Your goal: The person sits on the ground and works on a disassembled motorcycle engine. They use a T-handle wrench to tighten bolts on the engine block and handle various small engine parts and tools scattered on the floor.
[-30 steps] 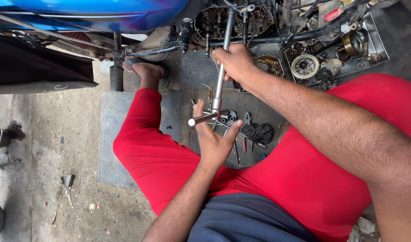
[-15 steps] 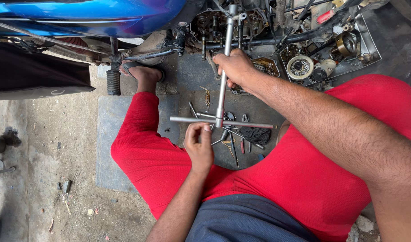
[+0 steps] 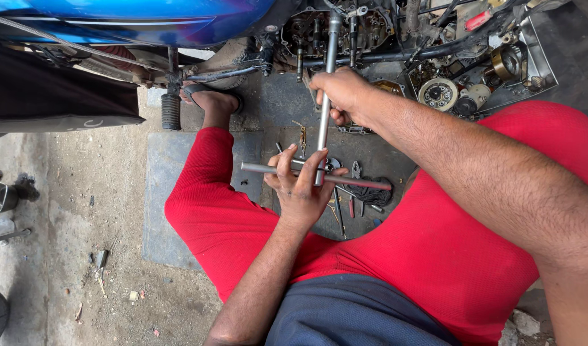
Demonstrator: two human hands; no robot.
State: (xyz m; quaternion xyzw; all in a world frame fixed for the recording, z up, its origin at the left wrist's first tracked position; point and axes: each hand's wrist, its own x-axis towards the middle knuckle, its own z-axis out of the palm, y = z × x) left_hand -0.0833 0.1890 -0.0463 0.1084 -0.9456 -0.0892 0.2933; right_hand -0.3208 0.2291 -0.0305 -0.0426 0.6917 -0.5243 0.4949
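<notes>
i read the step as turning a fastener in the engine (image 3: 319,29) with the t-wrench (image 3: 324,96). its shaft runs from the engine down to the crossbar (image 3: 345,179), which lies level above the loose tools (image 3: 358,192). my right hand (image 3: 342,96) is wrapped round the shaft just below the engine. my left hand (image 3: 300,182), fingers spread, grips the crossbar at the joint. next move, in my judgement, calls for swinging the crossbar while keeping the shaft straight.
</notes>
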